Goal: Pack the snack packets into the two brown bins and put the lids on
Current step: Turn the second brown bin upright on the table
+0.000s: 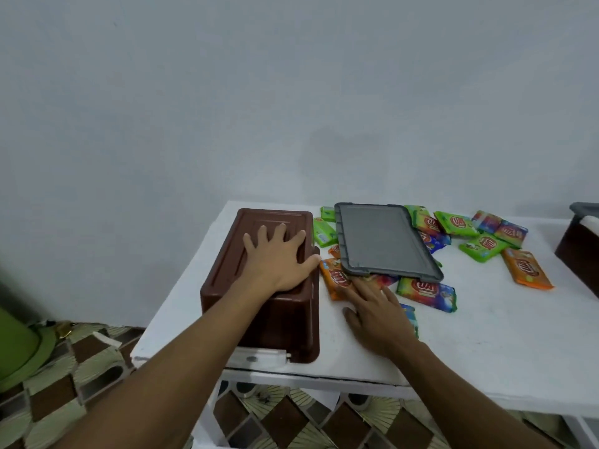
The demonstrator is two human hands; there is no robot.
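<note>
My left grip (275,257) lay flat, fingers spread, on the brown bin (227,280), which sat upside down on the white surface (486,345). My right grip (379,315) was flat too, holding nothing, fingertips touching an orange packet (335,277) by the near edge of the grey lid (385,241). The lid lay on some snack packets (483,246). A second bin (573,251) stood at the far right
</note>
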